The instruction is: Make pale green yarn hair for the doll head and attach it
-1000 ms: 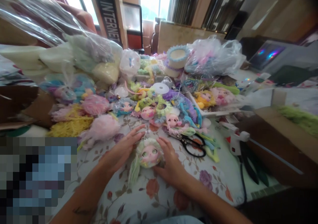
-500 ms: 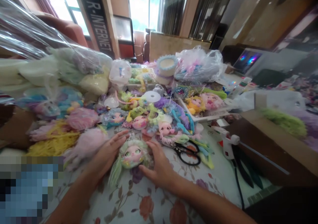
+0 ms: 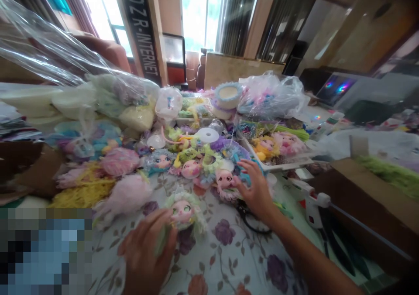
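A doll head with pale green hair (image 3: 182, 211) lies face up on the floral tablecloth (image 3: 218, 260). My left hand (image 3: 149, 242) is at its left side, blurred, with fingers curved around the green hair strands. My right hand (image 3: 255, 190) reaches over the pink-haired doll head (image 3: 225, 179), fingers apart, fingertips beside its right edge; whether they touch it is unclear. Black scissors (image 3: 253, 225) lie partly under my right wrist. Two more doll heads, one blue-haired (image 3: 161, 160) and one with yellow-green hair (image 3: 190, 168), lie behind.
A white glue gun (image 3: 316, 205) and an open cardboard box (image 3: 366, 216) stand at the right. A white tray (image 3: 281, 166) holds orange and pink dolls. Yarn bundles (image 3: 121, 161) and another box (image 3: 29, 168) are at the left. Plastic bags (image 3: 271, 96) lie behind.
My right hand has left the green-haired doll head and moved right and forward to the pink-haired one. My left hand has come lower, beside the green hair. The view has shifted slightly.
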Available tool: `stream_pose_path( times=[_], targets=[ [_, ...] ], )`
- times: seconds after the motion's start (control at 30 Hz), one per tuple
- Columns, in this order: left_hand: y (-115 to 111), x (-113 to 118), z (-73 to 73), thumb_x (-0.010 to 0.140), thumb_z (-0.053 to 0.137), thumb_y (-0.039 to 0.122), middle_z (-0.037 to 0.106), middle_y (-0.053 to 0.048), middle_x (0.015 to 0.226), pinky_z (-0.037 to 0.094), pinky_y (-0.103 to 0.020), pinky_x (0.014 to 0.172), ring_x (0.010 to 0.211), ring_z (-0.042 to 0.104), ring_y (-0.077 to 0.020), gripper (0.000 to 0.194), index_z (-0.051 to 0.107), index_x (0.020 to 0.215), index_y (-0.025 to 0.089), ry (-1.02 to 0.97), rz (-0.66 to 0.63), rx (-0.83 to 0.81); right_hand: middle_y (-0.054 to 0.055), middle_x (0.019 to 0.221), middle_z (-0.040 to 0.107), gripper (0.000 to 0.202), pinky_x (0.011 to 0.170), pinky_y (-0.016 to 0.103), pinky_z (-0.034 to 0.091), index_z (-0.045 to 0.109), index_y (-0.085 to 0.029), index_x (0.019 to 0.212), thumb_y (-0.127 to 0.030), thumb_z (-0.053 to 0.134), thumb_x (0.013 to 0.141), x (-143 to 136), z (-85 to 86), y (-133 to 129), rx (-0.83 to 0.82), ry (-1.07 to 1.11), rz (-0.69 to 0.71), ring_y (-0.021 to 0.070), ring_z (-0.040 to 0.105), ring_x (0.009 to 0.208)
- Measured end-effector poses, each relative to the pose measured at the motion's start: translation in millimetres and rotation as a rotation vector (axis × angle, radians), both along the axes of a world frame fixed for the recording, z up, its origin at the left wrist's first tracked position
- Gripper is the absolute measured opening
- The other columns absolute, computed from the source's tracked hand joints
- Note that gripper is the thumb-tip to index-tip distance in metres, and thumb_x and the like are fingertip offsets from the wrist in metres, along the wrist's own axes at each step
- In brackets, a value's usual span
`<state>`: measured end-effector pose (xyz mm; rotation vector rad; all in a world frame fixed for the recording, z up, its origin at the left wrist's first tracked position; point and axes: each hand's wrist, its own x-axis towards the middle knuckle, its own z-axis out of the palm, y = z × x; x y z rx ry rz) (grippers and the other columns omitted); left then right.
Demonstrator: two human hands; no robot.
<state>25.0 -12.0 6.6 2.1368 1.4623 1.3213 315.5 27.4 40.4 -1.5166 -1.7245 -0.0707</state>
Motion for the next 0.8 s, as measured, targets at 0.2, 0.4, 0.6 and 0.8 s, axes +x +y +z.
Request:
stream_pose_path(
  times=[0.2, 0.4, 0.6, 0.8],
  targets=[
    [-13, 9, -8.3, 0.082, 0.06, 0.014, 0.066, -0.005, 0.117, 0.048, -0.042, 0.094, 0.11, 0.061, -0.0271, 0.063, 0.044, 0.137, 0.041, 0.05, -0.165, 0.151, 0.022, 0.129, 0.055, 0.04, 0.107, 0.048, 0.04, 0.056, -0.008, 0.124, -0.022, 0.055, 0.087, 4, 21.8, 78, -0.116, -0.282, 0.012, 0.032, 0.05, 0.125],
    [-1, -1, -9.5, 0.085, 0.06, 0.009, 0.066, -0.01, 0.11, 0.047, -0.038, 0.092, 0.104, 0.062, -0.0242, 0.04, 0.057, 0.123, 0.02, 0.194, -0.077, 0.396, 0.024, 0.151, 0.036, 0.073, 0.113, 0.048, 0.03, 0.039, -0.01, 0.146, -0.014, 0.067, 0.078, -27, 29.5, 161, -0.295, -0.503, 0.154, 0.0358, 0.032, 0.141],
    [0, -5, -11.1, 0.086, 0.06, 0.011, 0.063, -0.014, 0.108, 0.043, -0.041, 0.093, 0.103, 0.06, -0.0254, 0.032, 0.058, 0.118, 0.013, 0.194, 0.007, 0.348, 0.021, 0.157, 0.028, 0.068, 0.112, 0.056, 0.024, 0.03, -0.016, 0.151, -0.013, 0.053, 0.087, -36, 22.2, 199, -0.422, -0.614, 0.181, 0.0359, 0.025, 0.145],
    [-4, -2, -8.6, 0.086, 0.059, 0.012, 0.063, -0.013, 0.108, 0.043, -0.04, 0.094, 0.105, 0.059, -0.0249, 0.033, 0.056, 0.119, 0.016, 0.204, 0.013, 0.297, 0.023, 0.159, 0.019, 0.07, 0.112, 0.059, 0.02, 0.025, -0.012, 0.152, -0.013, 0.053, 0.087, -41, 17.7, 219, -0.455, -0.603, 0.133, 0.0374, 0.018, 0.147]
  ],
)
